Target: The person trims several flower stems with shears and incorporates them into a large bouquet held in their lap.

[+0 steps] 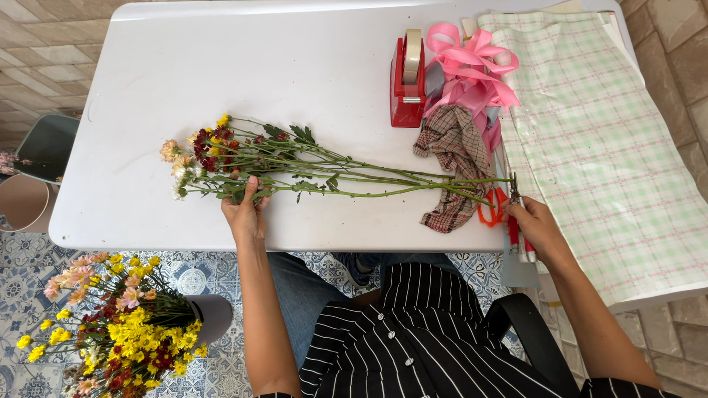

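A bunch of long-stemmed flowers [295,166] lies across the white table [243,66], with yellow, red and pale blooms at the left and green stems running right. My left hand [245,210] rests on the stems just below the blooms, fingers closed over them. My right hand [535,225] grips red-handled pruning shears [516,228] at the stem ends, blades pointing up at the stem tips. Orange-handled scissors [490,210] lie beside the shears.
A checked cloth [457,147] lies under the stem ends. A red tape dispenser [407,81], pink ribbons [472,66] and green plaid wrapping sheets [612,147] sit at the right. A bucket of mixed flowers [125,324] stands on the tiled floor at lower left.
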